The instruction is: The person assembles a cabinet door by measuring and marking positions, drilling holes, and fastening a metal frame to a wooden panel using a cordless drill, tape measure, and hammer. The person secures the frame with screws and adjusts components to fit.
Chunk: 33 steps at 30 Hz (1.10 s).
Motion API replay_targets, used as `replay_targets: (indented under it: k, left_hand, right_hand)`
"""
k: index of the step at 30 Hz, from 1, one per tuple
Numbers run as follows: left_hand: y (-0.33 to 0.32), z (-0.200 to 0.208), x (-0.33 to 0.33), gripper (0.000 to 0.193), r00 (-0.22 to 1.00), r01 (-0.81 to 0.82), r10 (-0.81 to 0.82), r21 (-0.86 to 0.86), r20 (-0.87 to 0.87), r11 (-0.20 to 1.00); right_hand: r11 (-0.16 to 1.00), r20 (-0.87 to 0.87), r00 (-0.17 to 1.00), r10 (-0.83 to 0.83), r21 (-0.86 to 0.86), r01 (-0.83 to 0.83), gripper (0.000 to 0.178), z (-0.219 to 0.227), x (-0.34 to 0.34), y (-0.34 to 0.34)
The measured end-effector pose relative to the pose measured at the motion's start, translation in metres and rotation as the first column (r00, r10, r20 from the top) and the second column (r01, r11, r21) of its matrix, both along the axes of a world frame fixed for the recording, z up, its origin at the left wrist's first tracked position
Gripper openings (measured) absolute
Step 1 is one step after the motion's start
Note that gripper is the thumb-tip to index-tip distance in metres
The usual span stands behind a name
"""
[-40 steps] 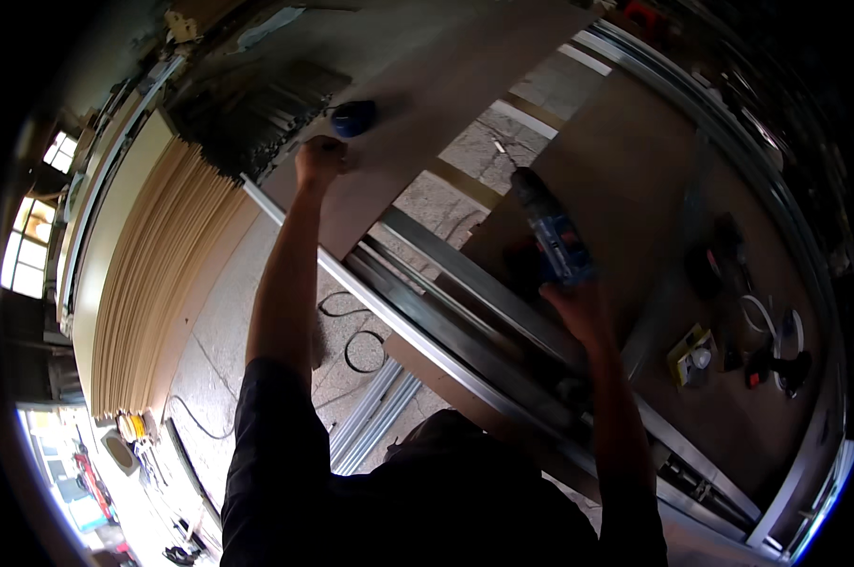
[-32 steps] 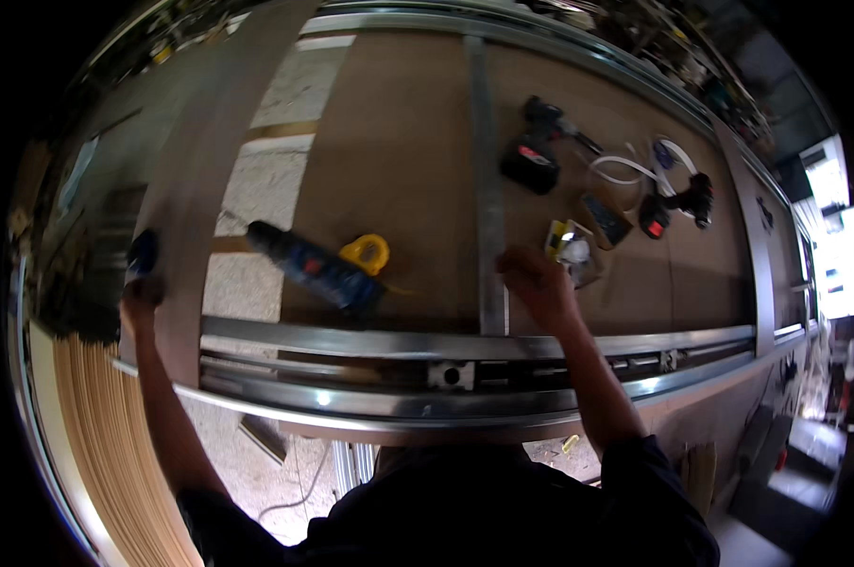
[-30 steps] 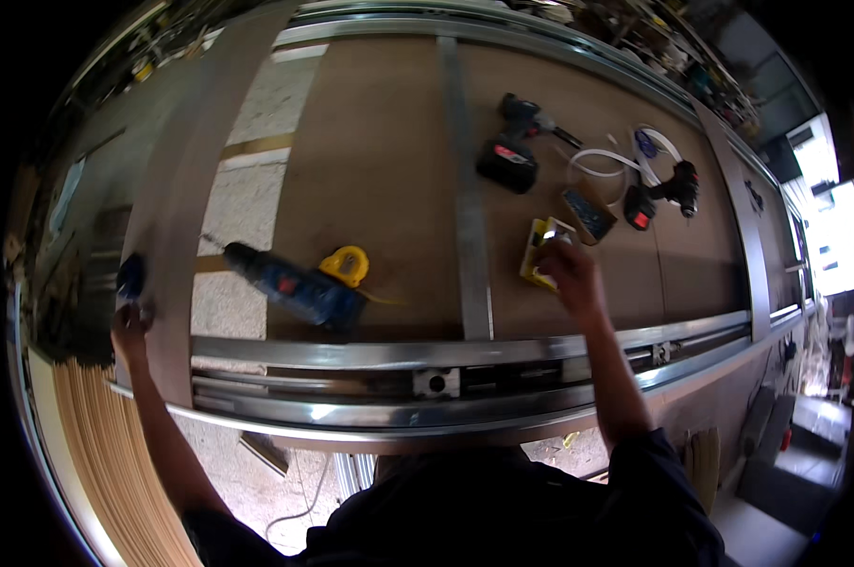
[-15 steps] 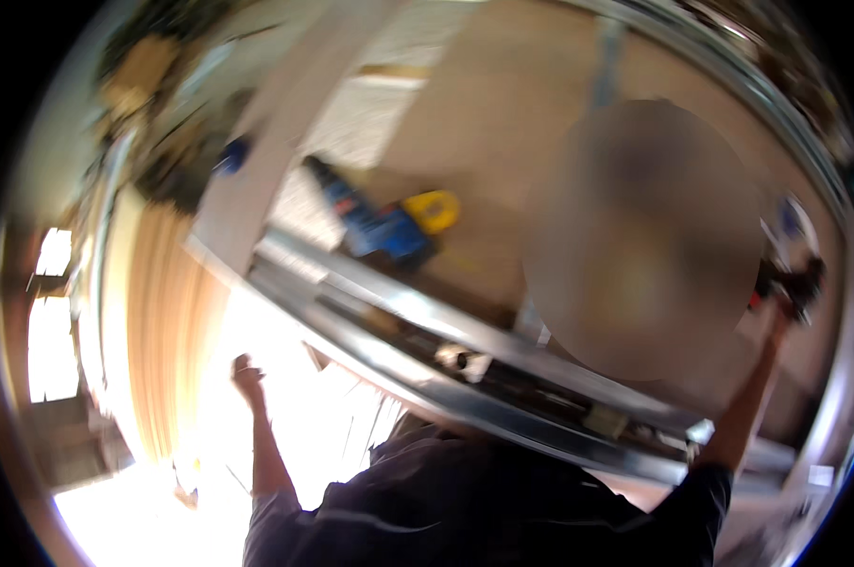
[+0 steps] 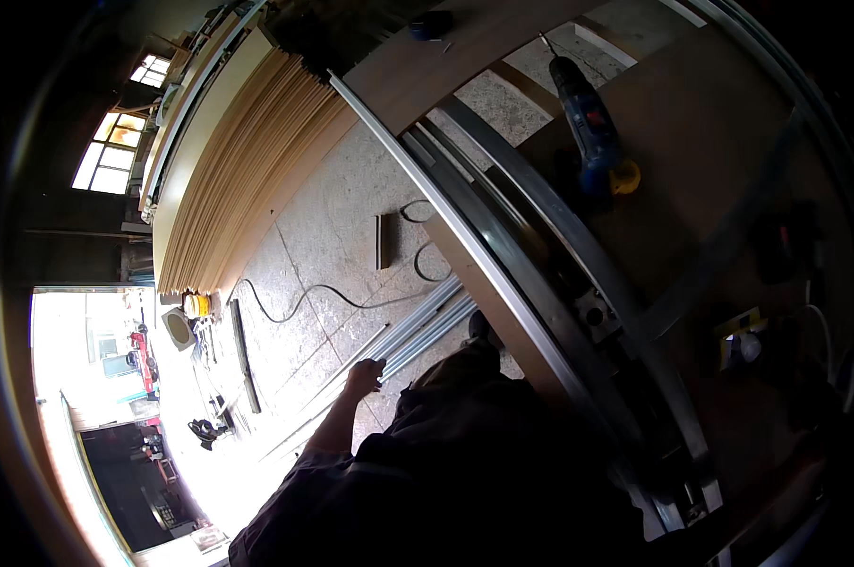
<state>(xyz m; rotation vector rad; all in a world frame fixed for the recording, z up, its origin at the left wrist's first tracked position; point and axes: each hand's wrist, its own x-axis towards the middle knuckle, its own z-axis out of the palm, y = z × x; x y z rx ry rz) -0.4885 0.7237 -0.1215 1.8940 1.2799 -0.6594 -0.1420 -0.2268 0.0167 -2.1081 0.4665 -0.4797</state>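
My left hand [image 5: 364, 378] hangs over the floor at my left side, above a bundle of long pale metal bars [image 5: 436, 326]. Its fingers are curled in, and nothing shows in them. Deep shadow at the lower right covers my right hand [image 5: 805, 465], so its fingers cannot be made out. Up from it, on a brown panel [image 5: 701, 123] in a metal frame, lie a small yellow-edged object [image 5: 743, 340] and a dark tool [image 5: 783, 248] with a red spot. Farther off, a blue power drill [image 5: 588, 132] lies beside something round and yellow [image 5: 625, 177].
Metal rails [image 5: 521, 283] run diagonally beside my body. Left of them, a black cable [image 5: 328, 291] and a short dark bar [image 5: 381, 242] lie on the concrete floor. Stacked boards [image 5: 247, 161] lean at the far left. A dark blue object [image 5: 432, 25] sits on the far board.
My view has swung left, bringing the floor, board stack and bright doorway into sight. The drill now appears farther right. My right hand has passed from better light into shadow.
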Motion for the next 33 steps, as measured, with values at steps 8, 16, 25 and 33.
replay_targets:
  k: [8,16,25,33]
  left_hand:
    - [0.048,-0.06,0.028,0.046,0.99,-0.073,0.099,-0.23,0.1,0.971]
    - [0.13,-0.057,0.053,0.037,0.926,0.081,0.018,-0.246,0.377,0.966]
    - [0.173,0.134,0.149,0.052,0.624,0.42,0.177,-0.518,0.761,0.746]
    - [0.252,0.192,0.242,0.088,0.412,0.627,0.094,-0.357,0.906,0.692]
  right_hand:
    - [0.885,0.092,0.904,0.417,0.188,-0.427,0.046,0.14,-0.087,0.303]
    - [-0.105,0.334,0.269,0.903,0.782,-0.615,0.045,0.106,-0.085,0.602]
    - [0.156,-0.2,-0.04,0.979,0.858,-0.489,0.044,0.137,-0.034,0.837]
    - [-0.237,-0.101,-0.366,0.925,0.601,-0.763,0.049,0.054,0.056,0.966]
